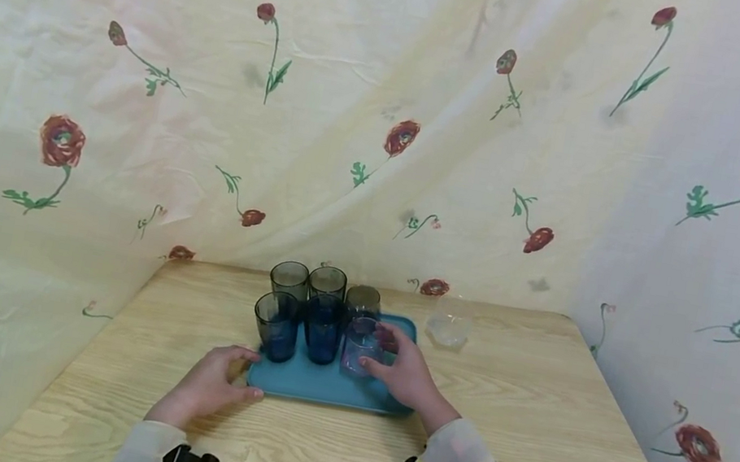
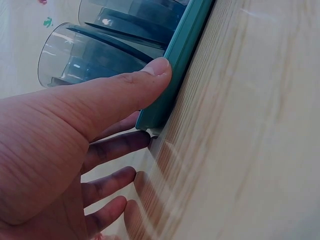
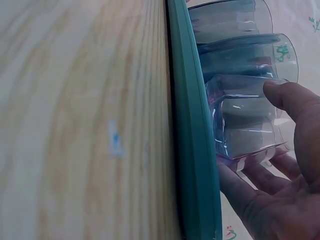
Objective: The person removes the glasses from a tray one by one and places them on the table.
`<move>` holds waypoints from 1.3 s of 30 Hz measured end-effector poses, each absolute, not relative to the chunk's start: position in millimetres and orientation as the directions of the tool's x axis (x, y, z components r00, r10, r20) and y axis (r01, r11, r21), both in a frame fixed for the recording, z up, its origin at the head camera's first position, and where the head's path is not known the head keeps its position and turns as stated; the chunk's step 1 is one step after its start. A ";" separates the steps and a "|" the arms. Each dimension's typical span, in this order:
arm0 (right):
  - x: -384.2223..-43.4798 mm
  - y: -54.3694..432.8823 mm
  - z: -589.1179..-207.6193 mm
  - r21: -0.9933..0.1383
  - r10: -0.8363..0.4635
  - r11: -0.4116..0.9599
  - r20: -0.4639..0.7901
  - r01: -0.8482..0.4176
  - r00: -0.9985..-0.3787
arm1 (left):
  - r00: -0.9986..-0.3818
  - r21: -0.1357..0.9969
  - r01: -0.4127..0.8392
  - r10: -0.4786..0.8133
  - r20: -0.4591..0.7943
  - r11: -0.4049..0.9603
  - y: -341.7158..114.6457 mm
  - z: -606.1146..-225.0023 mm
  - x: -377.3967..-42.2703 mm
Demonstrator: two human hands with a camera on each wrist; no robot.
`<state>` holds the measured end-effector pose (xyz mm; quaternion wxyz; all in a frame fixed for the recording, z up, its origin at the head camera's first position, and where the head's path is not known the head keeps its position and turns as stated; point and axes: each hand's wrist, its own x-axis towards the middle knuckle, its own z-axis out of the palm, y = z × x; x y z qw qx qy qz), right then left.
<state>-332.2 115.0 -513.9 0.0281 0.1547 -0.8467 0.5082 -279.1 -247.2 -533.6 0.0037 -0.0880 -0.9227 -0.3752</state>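
A clear, pink-tinted glass (image 1: 358, 349) stands at the right front of a teal tray (image 1: 326, 393). My right hand (image 1: 406, 370) grips this glass from the right. In the right wrist view the thumb (image 3: 282, 95) lies on its near side, with the other fingers around its lower side. My left hand (image 1: 213, 383) is at the tray's left front corner, thumb (image 2: 130, 82) over the front edge and the other fingers spread beside the corner. Two blue-tinted glasses, one at the left (image 1: 277, 334) and one in the middle (image 1: 322, 334), stand in the same front row.
Behind them on the tray are smoky grey glasses at the left (image 1: 289, 275), middle (image 1: 328, 280) and right (image 1: 364, 298). A clear faceted glass vessel (image 1: 448, 329) stands on the wooden table (image 1: 506, 387), right of the tray. Flower-printed cloth (image 1: 328, 133) hangs behind.
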 end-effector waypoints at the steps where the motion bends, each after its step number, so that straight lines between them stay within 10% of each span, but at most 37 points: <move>1: -332.3 115.3 -514.1 -0.852 -0.228 0.434 0.209 -0.291 -0.951 | -0.985 0.693 0.163 0.160 0.070 0.702 -247.3 -533.7 -279.2; 39: -350.6 173.1 -483.0 -0.867 0.065 0.357 0.393 -0.347 -0.917 | -0.984 0.693 0.168 0.161 0.076 0.701 -247.0 -533.2 -279.1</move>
